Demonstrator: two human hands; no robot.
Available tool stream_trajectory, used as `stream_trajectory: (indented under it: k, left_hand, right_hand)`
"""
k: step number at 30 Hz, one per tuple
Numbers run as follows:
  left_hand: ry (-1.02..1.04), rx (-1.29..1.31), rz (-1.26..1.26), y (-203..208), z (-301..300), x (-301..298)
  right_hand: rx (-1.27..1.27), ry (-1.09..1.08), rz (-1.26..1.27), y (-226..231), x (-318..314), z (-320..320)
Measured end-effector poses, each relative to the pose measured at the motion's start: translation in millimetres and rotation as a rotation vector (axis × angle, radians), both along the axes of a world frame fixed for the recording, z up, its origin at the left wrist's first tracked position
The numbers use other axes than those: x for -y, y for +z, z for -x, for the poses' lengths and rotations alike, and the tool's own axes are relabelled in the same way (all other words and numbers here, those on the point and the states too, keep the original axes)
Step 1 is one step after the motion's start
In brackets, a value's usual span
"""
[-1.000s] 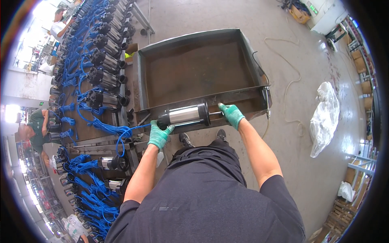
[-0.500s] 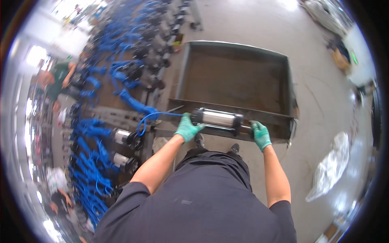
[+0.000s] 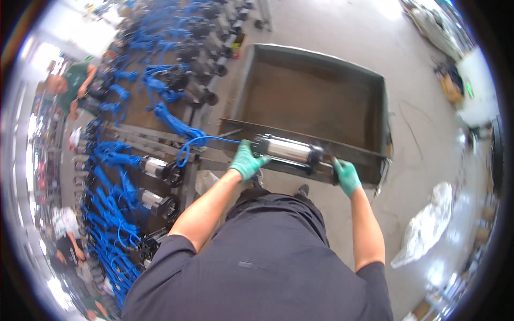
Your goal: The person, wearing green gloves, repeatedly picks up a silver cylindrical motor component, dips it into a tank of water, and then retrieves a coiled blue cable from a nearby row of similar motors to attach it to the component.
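Note:
I carry a submersible pump (image 3: 288, 149), a shiny steel cylinder with black ends, level in front of me over the near edge of an open metal bin (image 3: 383, 101). My left hand (image 3: 246, 162), in a green glove, is wrapped round its left black end. A blue cable (image 3: 214, 138) runs from that end to a coiled blue bundle (image 3: 176, 124) on the left. My right hand (image 3: 347, 176), gloved too, grips the narrower dark end at the right. The fingers underneath are hidden.
Rows of similar pumps (image 3: 156, 203) with blue cable bundles lie on racks at my left. People (image 3: 77, 85) stand beyond them. Clear plastic sheeting (image 3: 428, 227) lies on the floor at right. A dark bag and a brown box (image 3: 451, 88) sit at the far right.
The pump has tilted slightly, its right end lower, still held by both hands. My view has shifted a little relative to the bin and racks, and my feet have moved.

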State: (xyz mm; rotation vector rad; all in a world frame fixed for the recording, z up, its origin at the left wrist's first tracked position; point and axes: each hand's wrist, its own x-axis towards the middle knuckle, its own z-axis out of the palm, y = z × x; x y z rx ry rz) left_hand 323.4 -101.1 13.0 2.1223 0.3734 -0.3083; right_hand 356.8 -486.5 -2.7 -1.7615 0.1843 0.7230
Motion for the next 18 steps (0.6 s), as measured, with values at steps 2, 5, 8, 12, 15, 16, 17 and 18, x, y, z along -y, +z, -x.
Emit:
stream_trajectory:
  k: [2,5,8,12,15,16,17,18]
  left_hand:
    - [0.051,0.105,0.036,6,3,0]
    - [0.053,0.008,0.036,0,1,-2]
    - [0.031,0.07,0.041,-10,0,-3]
    - [0.021,0.056,0.037,-2,-1,4]
    - [0.03,0.023,0.062,0,-1,4]
    - [0.024,0.052,0.063,-5,-1,2]
    - [0.017,0.054,0.065,-10,0,-1]
    - [0.01,0.045,0.042,-11,1,-2]
  right_hand:
    - [-0.328,-0.187,-0.189,3,-12,-11]
    - [-0.094,-0.219,-0.097,29,-29,5]
    - [0.667,0.116,0.255,20,-1,15]
    - [0.825,0.282,0.319,26,7,20]
    - [0.593,0.114,0.166,5,-2,17]
    - [0.339,-0.001,0.087,-3,-8,13]
    - [0.085,-0.116,0.006,-8,-12,10]
    - [-0.075,-0.148,-0.047,5,-21,7]
